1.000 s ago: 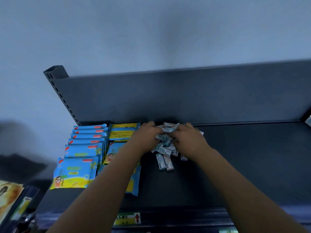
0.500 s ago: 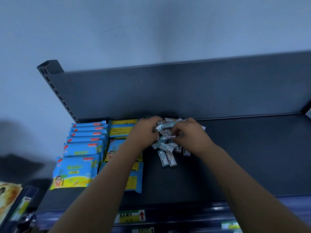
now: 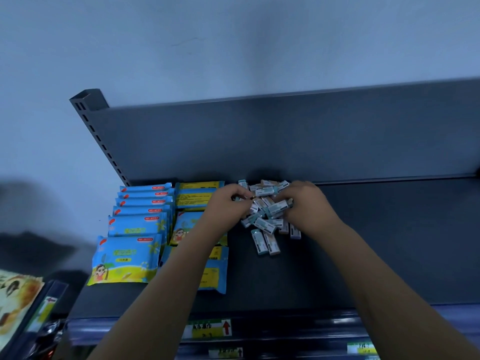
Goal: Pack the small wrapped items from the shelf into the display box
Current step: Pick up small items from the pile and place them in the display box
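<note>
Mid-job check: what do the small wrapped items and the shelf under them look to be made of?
Small wrapped items: probably glossy paper or film wrap over firm blocks; crisp corners, faint sheen. Shelf: seemingly painted metal, matte dark grey; thin flat panels, slotted upright post.

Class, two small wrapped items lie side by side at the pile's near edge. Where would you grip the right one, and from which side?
Likely the near half, pinched across its width from above. The right item lies flat on the shelf, long axis front to back; its near end and right side are free, but its neighbour hugs the left, so nudge it rightward first.
</note>
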### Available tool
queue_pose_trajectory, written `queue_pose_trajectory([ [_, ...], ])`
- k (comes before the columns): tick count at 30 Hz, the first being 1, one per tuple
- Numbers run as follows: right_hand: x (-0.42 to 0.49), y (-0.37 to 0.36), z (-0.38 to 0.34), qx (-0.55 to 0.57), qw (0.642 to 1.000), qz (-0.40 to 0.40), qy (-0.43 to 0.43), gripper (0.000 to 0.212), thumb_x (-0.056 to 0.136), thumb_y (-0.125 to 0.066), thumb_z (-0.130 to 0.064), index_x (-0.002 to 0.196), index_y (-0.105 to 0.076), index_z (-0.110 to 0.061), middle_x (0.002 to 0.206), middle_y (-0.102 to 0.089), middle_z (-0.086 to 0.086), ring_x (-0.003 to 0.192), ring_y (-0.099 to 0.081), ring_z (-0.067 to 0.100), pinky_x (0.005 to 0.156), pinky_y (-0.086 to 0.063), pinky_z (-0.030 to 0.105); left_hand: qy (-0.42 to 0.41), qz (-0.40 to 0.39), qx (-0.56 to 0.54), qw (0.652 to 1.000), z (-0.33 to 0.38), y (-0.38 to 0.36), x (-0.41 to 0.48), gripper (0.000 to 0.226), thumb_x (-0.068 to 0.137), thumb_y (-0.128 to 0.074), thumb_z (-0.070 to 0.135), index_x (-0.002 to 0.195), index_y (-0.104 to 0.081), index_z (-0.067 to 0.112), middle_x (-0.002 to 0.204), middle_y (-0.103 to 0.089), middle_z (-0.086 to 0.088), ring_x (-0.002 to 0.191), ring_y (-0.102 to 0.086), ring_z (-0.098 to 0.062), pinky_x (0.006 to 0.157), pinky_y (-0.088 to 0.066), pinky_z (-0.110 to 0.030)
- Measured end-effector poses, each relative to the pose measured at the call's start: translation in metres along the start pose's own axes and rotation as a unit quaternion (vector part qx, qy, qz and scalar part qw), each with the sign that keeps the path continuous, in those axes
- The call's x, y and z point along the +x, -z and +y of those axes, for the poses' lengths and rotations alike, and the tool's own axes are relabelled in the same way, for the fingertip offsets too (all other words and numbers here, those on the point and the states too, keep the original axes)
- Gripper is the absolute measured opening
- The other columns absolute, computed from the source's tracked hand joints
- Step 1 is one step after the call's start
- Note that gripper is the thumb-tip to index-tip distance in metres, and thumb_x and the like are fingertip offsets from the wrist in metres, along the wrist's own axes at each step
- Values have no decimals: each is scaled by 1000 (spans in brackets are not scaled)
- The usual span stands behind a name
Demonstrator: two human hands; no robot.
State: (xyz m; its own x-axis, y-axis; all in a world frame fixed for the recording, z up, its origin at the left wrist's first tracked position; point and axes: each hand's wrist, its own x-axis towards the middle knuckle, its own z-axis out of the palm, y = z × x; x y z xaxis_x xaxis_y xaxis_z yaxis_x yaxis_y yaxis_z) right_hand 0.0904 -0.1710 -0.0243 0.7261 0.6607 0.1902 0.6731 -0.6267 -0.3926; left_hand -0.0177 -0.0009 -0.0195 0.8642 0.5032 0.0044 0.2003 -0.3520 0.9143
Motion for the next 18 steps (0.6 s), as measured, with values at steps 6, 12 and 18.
queue_pose_trajectory([
  [6,-2,2,3,-22,999,-24,-6,27,67,-73,-11,91,-78,-21,91,-63,2,91,-59,22,73,-51,30,-21,-40,115,992,-8,-1,-5,19,82,-77,10,100,-74,16,106,-68,2,91,-65,-15,73,-54,-30],
  [12,-3,4,-2,-33,999,-42,7,17,80,-74,-32,79,-73,-16,86,-49,-1,85,-51,18,66,-37,29,-84,-43,198,976,-9,-5,-8,18,85,-73,11,101,-72,16,106,-68,3,98,-60,-12,80,-48,-24],
  [18,-4,5,-2,-37,999,-16,13,10,80,-72,-21,88,-75,-15,91,-55,3,96,-55,23,70,-32,25,-118,-28,243,962,-8,-3,-8,21,82,-75,17,104,-74,19,107,-72,5,102,-63,-15,86,-53,-31],
])
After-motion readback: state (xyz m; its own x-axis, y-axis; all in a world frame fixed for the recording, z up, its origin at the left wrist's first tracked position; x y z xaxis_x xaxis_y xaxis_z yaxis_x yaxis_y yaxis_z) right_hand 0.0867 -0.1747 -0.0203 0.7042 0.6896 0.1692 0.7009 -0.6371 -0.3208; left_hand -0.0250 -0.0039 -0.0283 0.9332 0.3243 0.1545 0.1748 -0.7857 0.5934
